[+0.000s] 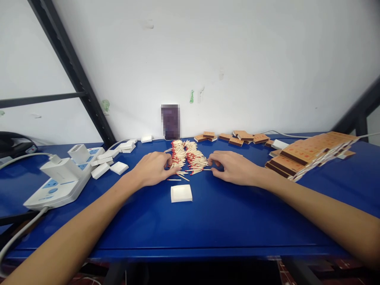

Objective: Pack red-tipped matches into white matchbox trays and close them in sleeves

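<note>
A heap of red-tipped wooden matches [194,158] lies on the blue table in two rough bunches. At its left edge is my left hand [156,168], fingers curved and thumb apart, touching the nearest matches. My right hand [230,167] rests at the right side of the heap, its fingers bent with a gap to the thumb, close to the match ends. Neither hand visibly holds anything. In front of the heap sits a white matchbox tray [181,193] with its hollow side up. A few loose matches [174,180] lie between heap and tray.
White matchbox trays [119,168] are scattered at left beside a power strip [68,186] with plugged-in chargers and cables. Brown matchboxes [242,136] lie along the wall, and stacked matchbox sleeves [311,152] at right. A blurred phone-like object [171,122] leans on the wall.
</note>
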Tool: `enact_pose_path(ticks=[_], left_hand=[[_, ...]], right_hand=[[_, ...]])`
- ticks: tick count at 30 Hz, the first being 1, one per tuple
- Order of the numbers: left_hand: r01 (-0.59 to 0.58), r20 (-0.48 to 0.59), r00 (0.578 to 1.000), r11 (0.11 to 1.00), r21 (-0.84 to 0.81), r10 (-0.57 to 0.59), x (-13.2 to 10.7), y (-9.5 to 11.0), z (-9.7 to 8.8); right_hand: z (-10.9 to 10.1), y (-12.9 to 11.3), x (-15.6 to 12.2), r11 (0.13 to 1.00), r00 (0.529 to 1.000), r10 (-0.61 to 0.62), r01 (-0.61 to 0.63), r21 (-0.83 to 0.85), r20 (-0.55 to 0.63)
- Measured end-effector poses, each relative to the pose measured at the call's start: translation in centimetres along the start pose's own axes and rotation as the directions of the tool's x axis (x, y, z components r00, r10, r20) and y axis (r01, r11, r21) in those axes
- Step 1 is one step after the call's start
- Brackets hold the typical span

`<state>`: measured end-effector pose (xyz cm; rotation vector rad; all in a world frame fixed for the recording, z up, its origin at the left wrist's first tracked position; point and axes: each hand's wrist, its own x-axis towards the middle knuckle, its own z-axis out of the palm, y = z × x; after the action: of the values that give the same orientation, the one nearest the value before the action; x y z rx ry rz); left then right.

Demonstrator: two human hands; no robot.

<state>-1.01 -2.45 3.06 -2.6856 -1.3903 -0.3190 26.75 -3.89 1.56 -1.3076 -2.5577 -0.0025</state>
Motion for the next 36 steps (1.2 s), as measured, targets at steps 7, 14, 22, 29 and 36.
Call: enact_pose_path(ticks=[7, 14, 22, 29, 36], left_hand=[[0.119, 0.036, 0.993, 0.987, -0.111, -0.115, 0.5, 0.3, 0.9], [0.118, 0.086, 0.991, 0.972, -0.205, -0.102, 0.5, 0.6, 0.5], [0.121, 0.125, 0.988, 0.959, -0.257, -0.091, 0.5, 0.7, 0.1], [0.110, 0.090, 0.993, 0.855, -0.507, -0.075, 0.4, 0.7, -0.9], [0.034, 0.001, 0.998, 0.494, -0.869, -0.068, 0.4, 3.2, -0.4]], right_hand=[[0.2, 0.0, 0.0, 0.998, 0.996, -0.067, 0.067, 0.015, 0.050], [0.1, -0.5, 0.0, 0.994, 0.996, -0.090, 0.090, 0.055, 0.009], [-0.1, -1.0, -0.1, 0.994, 0.986, -0.052, 0.066, 0.086, -0.156], [0.2, -2.1, -0.4, 0.959, 0.967, -0.042, 0.110, 0.261, -0.251], [1.1, -5.0, 0.1, 0.522, 0.990, 0.114, 0.006, 0.853, -0.077]])
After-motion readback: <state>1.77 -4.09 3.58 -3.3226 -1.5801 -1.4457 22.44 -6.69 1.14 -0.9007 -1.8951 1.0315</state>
